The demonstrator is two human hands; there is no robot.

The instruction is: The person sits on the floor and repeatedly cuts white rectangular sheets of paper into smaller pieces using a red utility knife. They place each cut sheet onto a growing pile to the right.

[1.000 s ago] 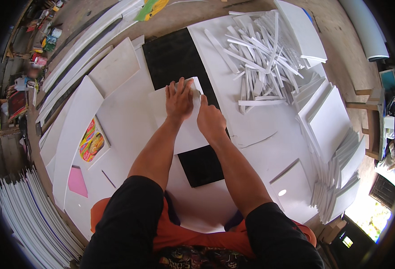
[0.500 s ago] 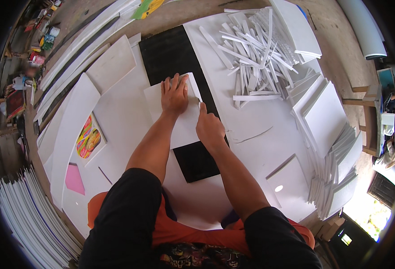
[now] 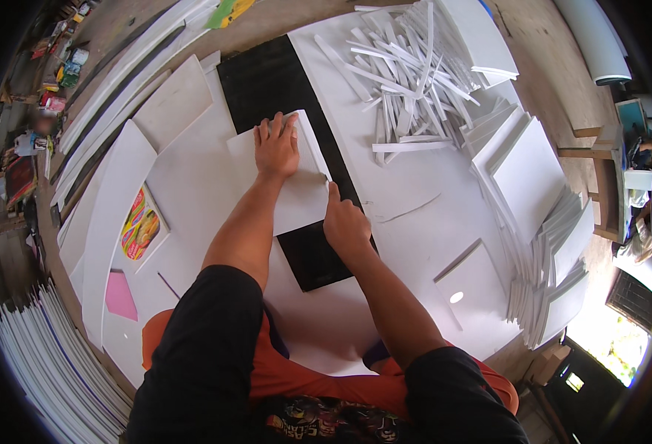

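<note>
White board point(image 3: 303, 206) over black strip point(image 3: 258, 81), 11 o'clock of centre. Left hand point(image 3: 276, 150) flat atop, fingers spread. Right hand point(image 3: 346, 224), gripping slim tool point(image 3: 327, 180), has slid along edge to 4 o'clock; stroke apparently midway.

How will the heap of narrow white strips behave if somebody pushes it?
The heap of white strips would probably spread and shift rather than move as one, because the pieces lie loosely crossed. Single pieces are likely light, since they look narrow and thin. Some may also bend: one long strip curves over the others.
</note>
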